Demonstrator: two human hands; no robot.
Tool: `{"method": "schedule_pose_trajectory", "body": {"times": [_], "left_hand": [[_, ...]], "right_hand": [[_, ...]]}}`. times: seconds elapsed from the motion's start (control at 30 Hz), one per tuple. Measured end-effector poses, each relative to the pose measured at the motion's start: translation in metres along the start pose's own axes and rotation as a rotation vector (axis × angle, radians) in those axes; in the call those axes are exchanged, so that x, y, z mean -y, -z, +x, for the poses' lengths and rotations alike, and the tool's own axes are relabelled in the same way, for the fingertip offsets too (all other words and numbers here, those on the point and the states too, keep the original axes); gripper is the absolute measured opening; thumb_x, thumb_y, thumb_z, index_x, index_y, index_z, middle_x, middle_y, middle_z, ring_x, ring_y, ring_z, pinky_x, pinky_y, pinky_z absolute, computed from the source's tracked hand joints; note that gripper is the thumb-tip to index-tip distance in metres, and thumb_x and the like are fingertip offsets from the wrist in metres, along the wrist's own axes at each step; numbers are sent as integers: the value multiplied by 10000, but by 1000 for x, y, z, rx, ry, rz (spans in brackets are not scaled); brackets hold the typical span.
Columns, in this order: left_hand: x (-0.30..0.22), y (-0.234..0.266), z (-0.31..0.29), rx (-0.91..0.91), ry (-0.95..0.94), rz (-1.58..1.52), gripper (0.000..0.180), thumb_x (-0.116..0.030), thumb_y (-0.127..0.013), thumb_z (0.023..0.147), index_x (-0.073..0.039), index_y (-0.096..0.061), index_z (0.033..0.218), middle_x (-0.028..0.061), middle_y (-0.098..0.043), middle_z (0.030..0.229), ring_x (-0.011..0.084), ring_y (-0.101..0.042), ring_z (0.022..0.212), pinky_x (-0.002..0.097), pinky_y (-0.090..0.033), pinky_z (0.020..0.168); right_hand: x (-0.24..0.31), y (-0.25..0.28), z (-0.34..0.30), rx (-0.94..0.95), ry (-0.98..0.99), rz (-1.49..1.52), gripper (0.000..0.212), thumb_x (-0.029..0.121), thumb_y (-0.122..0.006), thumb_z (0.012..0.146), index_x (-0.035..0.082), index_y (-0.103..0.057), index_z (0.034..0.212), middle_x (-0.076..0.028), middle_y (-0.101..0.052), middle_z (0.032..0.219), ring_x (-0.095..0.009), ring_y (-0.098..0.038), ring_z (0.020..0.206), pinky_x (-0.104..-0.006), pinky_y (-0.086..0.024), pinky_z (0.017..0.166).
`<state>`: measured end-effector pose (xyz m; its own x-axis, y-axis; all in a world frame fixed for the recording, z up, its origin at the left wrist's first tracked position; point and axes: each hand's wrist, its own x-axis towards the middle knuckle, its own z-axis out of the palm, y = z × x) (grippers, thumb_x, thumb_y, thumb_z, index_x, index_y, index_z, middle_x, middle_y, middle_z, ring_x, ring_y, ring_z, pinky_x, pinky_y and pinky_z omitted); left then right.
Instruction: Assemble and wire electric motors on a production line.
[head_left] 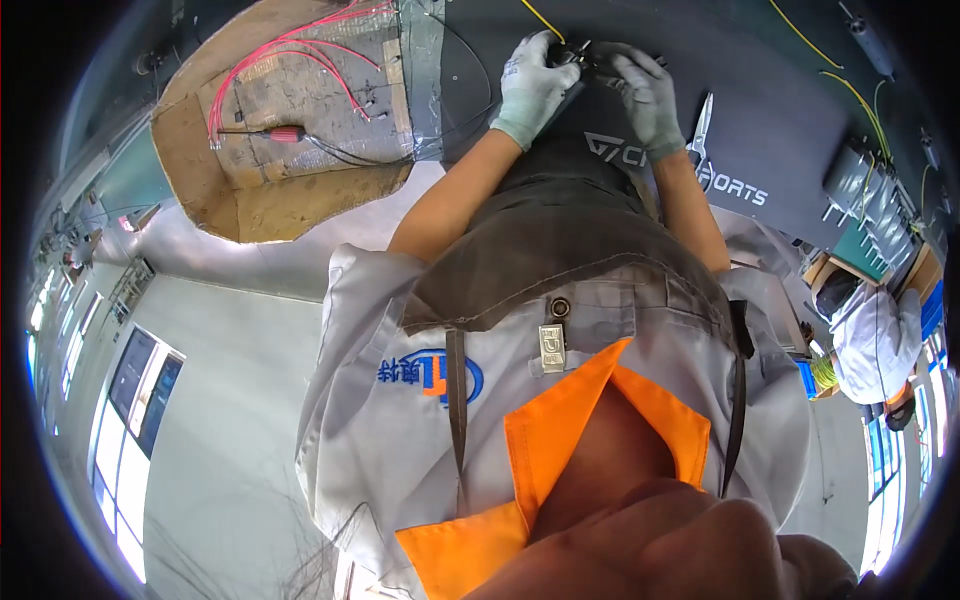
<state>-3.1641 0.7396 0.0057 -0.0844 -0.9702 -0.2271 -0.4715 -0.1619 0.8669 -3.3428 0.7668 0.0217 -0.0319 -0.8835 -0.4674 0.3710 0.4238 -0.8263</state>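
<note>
My left hand (533, 88), in a pale knitted glove, is closed at the upper middle with thumb and fingers pinching a small dark metal part (581, 56). A yellow wire (544, 20) runs down to that part from the upper edge. From the other side my right hand (648, 98), in a greyer glove, has its fingers bent onto the same part. Its exact kind is too small to tell, and the fingers hide some of it. Close to my right wrist lies a pair of scissors (703, 130), blades pointing away from me.
A black mat (790, 120) covers the bench. At left sits a cut cardboard tray (290, 212) with red wires (290, 47) and a red-handled tool (287, 134). Metal cylinders with pins (865, 190) stand at right, near more yellow wire (862, 98). Another person (875, 340) works farther right.
</note>
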Motion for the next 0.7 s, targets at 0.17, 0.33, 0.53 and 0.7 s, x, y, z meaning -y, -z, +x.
{"method": "schedule_pose_trajectory", "body": {"times": [0.17,0.33,0.53,0.7], "left_hand": [[-3,1,2,77,99,-94,474,-96,-725,765,64,-630,1202,134,-662,1096,189,-643,965,291,-504,874],[-7,4,0,42,52,-56,482,-167,-731,752,26,-648,1186,138,-658,1075,233,-635,961,326,-501,864],[-5,0,1,56,107,-155,470,-124,-724,774,44,-636,1204,140,-661,1087,208,-648,961,310,-513,865],[-12,5,-1,53,49,-28,474,-125,-718,770,54,-634,1200,145,-663,1099,208,-645,975,310,-508,872]], "right_hand": [[-12,84,-7,-556,95,-242,226,176,-686,951,33,-724,1122,-2,-701,1008,-71,-628,856,-223,-513,734],[-5,100,-11,-449,279,-848,230,195,-713,889,84,-729,1090,-83,-715,936,-164,-662,796,-302,-528,733],[-8,79,11,-372,338,-1559,385,353,-690,876,144,-673,1200,-158,-682,1088,-354,-641,1023,-431,-519,888],[-4,54,11,-234,163,-1836,364,330,-621,932,154,-626,1250,-157,-643,1089,-340,-639,1006,-461,-557,815]]}}
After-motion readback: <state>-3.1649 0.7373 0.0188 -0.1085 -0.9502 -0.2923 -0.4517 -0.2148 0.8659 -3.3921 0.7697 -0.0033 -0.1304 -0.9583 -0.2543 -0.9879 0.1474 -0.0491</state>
